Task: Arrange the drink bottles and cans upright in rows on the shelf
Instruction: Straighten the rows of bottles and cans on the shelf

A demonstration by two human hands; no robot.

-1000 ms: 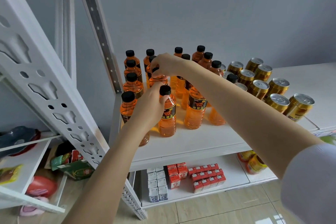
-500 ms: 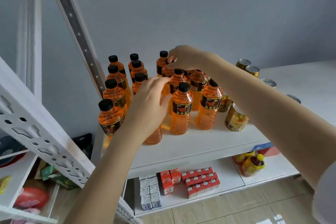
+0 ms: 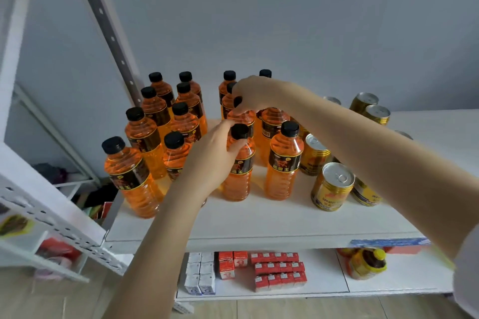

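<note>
Several orange drink bottles with black caps stand upright in rows on the white shelf (image 3: 272, 220). My left hand (image 3: 212, 155) grips the neck and shoulder of a front bottle (image 3: 239, 176) in the third row. My right hand (image 3: 252, 94) reaches over from the right and grips the cap of the bottle (image 3: 242, 118) just behind it. Another front bottle (image 3: 283, 166) stands to the right. Several gold cans, such as the nearest can (image 3: 333, 186), stand upright on the right part of the shelf, partly hidden by my right forearm.
A grey slotted upright (image 3: 103, 23) rises at the shelf's left back corner. A white perforated rack beam (image 3: 51, 215) crosses the lower left. On the lower shelf lie small white cartons (image 3: 199, 274), red cartons (image 3: 277, 269) and a yellow-capped bottle (image 3: 368, 264).
The view has shifted so the shelf sits more central and closer. My left hand has closed round the front bottle's neck. My right hand stays over the bottle behind it.
</note>
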